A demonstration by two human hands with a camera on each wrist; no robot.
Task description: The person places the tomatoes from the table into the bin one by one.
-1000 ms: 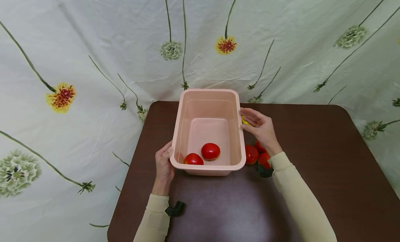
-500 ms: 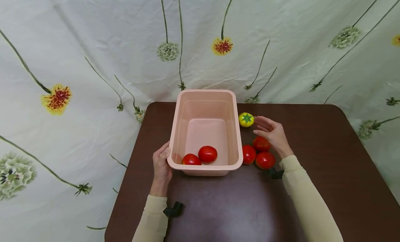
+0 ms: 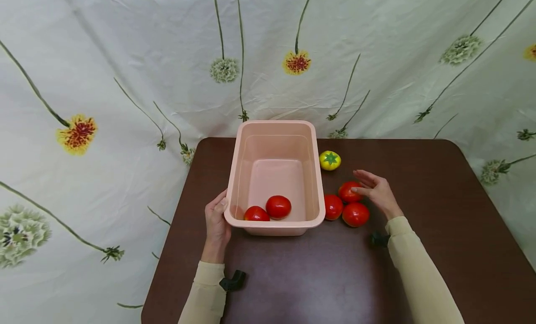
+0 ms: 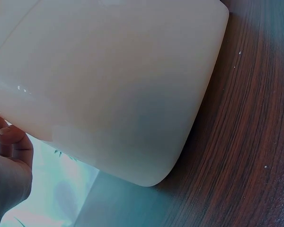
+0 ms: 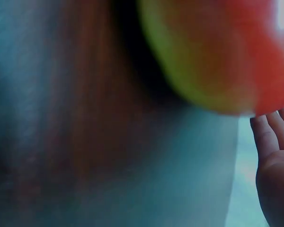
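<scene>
In the head view, my left hand grips the left rim of a pink plastic tub, thumb over the edge. Two red tomatoes lie inside at its near end. My right hand hovers with loosely bent fingers around the far tomato of a cluster; its thumb overlaps that tomato. Two more red tomatoes sit beside it, against the tub's right side. In the right wrist view, a red tomato with a yellow-green end is close to straight fingers.
A yellow tomato with a green star-shaped top rests at the tub's far right. The dark brown table stretches to the right, and a flowered white cloth hangs behind its back edge.
My right hand has let go of the yellow tomato at the tub's right side and moved right and nearer, to the red cluster. The left hand keeps its grip on the rim.
</scene>
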